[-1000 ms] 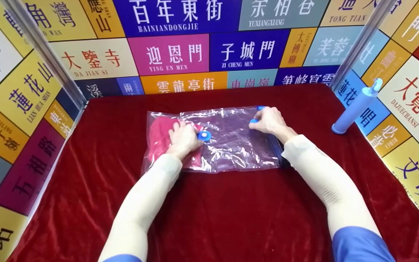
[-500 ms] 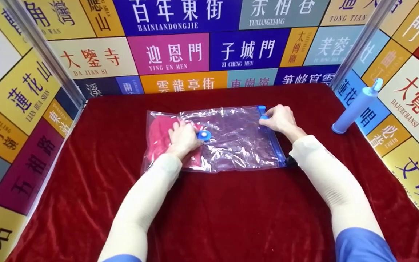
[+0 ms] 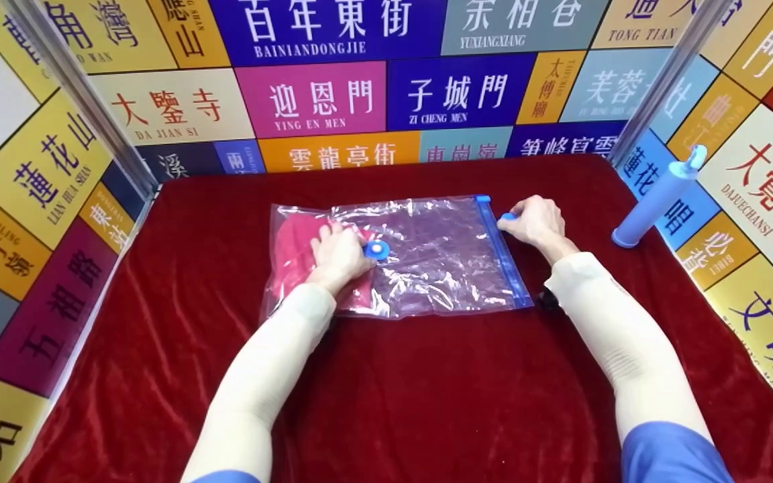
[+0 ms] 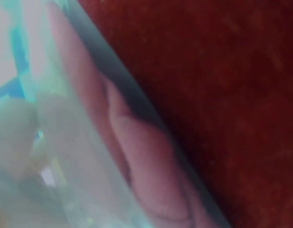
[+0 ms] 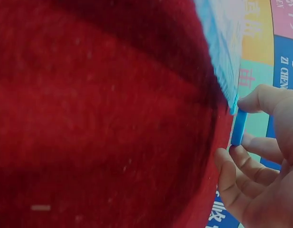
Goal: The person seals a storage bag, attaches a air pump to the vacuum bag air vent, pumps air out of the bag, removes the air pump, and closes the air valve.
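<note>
In the head view, the right hand [image 3: 539, 221] has drawn back off the clear bag [image 3: 433, 268], pinching a blue disc [image 3: 508, 217]; the blue zip strip [image 3: 504, 251] now shows just beyond its fingertips; the left hand [image 3: 338, 253] stays resting, fingers loosely spread, over the pink cloth [image 3: 292, 248] inside the bag, with the blue valve [image 3: 377, 250] just beside it; the left wrist view is too blurred to tell its fingers; the right wrist view shows the disc edge-on between thumb and fingers; I judge the disc is being moved clear of the bag.
</note>
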`<state>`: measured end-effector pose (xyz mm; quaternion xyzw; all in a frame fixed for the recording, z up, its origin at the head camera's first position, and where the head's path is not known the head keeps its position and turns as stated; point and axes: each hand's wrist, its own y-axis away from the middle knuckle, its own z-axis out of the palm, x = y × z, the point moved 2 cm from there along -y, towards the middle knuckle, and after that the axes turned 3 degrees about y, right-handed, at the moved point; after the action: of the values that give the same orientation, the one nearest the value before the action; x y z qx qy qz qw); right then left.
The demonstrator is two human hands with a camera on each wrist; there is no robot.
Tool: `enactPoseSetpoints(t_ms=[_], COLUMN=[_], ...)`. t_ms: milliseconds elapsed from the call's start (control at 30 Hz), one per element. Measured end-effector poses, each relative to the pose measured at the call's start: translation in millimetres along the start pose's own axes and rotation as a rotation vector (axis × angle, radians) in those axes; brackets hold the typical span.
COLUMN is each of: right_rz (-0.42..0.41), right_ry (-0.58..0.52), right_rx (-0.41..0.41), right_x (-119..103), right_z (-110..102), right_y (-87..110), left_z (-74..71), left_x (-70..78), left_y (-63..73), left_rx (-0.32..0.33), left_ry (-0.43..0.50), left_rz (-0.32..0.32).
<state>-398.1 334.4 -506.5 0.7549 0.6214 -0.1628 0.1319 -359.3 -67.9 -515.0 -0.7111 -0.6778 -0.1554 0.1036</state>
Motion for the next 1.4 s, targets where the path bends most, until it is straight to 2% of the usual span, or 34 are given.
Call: enactPoseSetpoints(t_ms=[267, 500, 733, 1033, 1400], right_rz=[0.022, 0.020, 0.014, 0.016, 0.000], right_ry=[0.035, 0.051, 0.057, 0.075, 0.068], right_rx=[-0.008, -0.017, -0.032, -0.040, -0.023], right_x=[13, 18, 20, 21, 24], right_z=[-3, -4, -3, -2, -3], right_y=[-0.9, -1.0, 2.0, 3.1, 9.5], left_z=[0.0, 1.8, -1.6, -3.6, -1.8], left_x=[1.6, -0.7, 1.3, 3.1, 1.7], left_y=[1.4, -6.1, 1.4, 4.2, 2.7], left_rx=[0.004, -0.041, -0.008, 0.010, -0.003], left_ry=[0.019, 0.023, 0.024, 0.013, 0.018], left_rz=[-0.005, -0.021, -0.011, 0.004, -0.010])
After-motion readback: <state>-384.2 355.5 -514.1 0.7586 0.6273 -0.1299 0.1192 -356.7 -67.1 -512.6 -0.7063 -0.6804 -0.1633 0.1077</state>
